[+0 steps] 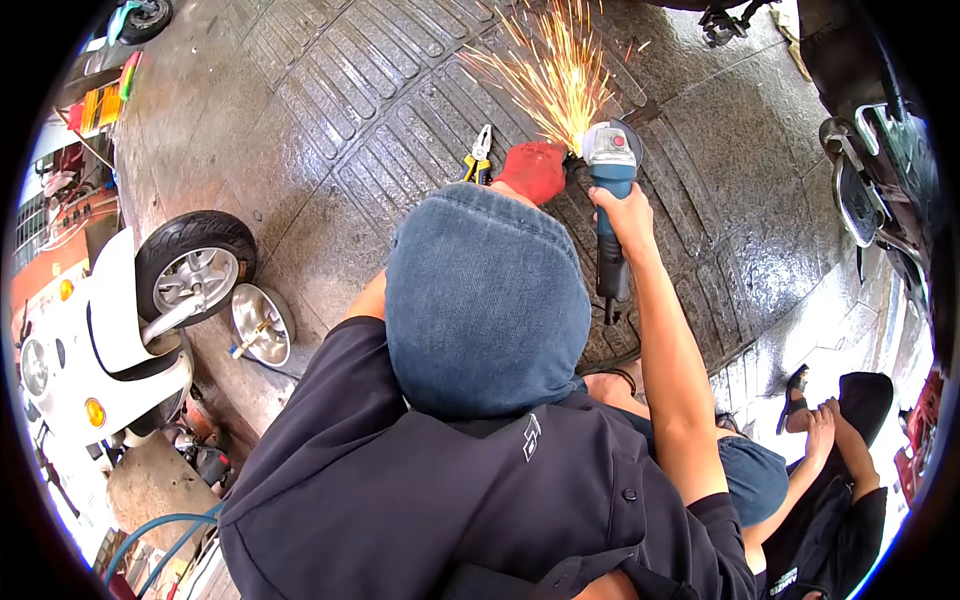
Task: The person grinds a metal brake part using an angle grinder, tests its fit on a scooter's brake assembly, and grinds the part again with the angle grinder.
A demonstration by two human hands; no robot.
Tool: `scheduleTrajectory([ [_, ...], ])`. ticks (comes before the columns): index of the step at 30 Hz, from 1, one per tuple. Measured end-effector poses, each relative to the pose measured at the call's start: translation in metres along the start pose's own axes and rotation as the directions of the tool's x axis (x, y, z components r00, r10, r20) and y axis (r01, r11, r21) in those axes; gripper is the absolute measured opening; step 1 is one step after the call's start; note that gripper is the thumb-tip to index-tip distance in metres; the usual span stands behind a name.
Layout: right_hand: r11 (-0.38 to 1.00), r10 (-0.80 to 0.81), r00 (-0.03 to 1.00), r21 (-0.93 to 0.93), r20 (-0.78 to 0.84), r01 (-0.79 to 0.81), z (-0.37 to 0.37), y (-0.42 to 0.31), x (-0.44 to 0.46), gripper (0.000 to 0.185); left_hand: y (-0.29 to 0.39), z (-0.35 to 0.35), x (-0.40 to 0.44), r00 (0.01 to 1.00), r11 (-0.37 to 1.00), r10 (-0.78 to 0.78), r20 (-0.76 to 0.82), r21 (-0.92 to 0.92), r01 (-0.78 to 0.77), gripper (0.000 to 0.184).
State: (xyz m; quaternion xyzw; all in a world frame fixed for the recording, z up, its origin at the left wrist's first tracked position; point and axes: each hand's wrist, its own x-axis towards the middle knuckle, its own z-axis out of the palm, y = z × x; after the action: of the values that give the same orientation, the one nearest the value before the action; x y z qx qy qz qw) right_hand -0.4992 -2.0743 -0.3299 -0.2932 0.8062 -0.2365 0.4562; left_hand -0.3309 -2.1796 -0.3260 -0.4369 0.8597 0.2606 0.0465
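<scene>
My right hand (626, 212) is wrapped around the body of a blue and black angle grinder (612, 172), its grey head pointing away from me and its cord end towards me. My left hand (534, 172) wears a red glove and is closed beside the grinder head, holding a small dark piece (574, 166) that I cannot make out clearly. Bright orange sparks (560, 75) fan out forward from where the grinder meets the piece. Just left of the glove, combination pliers (480, 155) with yellow and black handles lie on the floor. My denim-covered knee (488, 300) hides part of my left arm.
On the left stand a white scooter (110, 340) with its wheel (196, 268) and a round metal dish (263, 325). A blue hose (150, 530) runs at lower left. Another person (835, 480) in black sits at lower right. A motorbike (880, 180) is at right. The ridged floor (350, 90) looks wet.
</scene>
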Motion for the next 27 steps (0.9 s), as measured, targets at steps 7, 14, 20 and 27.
scheduleTrajectory([
  [7, 1.000, 0.004, 1.000, 0.003, -0.003, -0.004, -0.004, -0.003, 0.003, 0.067, -0.004, 0.006, 0.003, 0.999, 1.000, 0.021, -0.037, -0.003, -0.021, 0.039],
  [14, 0.999, -0.039, 0.999, 0.023, -0.022, 0.040, -0.004, 0.003, 0.001, 0.063, -0.006, -0.003, 0.008, 0.992, 0.996, 0.091, -0.087, 0.009, -0.090, 0.028],
  [20, 0.994, 0.013, 0.999, 0.104, 0.046, -0.018, -0.012, -0.015, -0.010, 0.061, -0.003, -0.010, 0.010, 0.997, 0.994, 0.076, 0.010, 0.079, -0.076, 0.030],
  [27, 0.995, -0.100, 0.994, -0.019, -0.047, 0.099, 0.006, 0.014, 0.011, 0.046, -0.008, 0.001, 0.011, 0.992, 0.990, 0.121, -0.032, 0.082, -0.118, 0.043],
])
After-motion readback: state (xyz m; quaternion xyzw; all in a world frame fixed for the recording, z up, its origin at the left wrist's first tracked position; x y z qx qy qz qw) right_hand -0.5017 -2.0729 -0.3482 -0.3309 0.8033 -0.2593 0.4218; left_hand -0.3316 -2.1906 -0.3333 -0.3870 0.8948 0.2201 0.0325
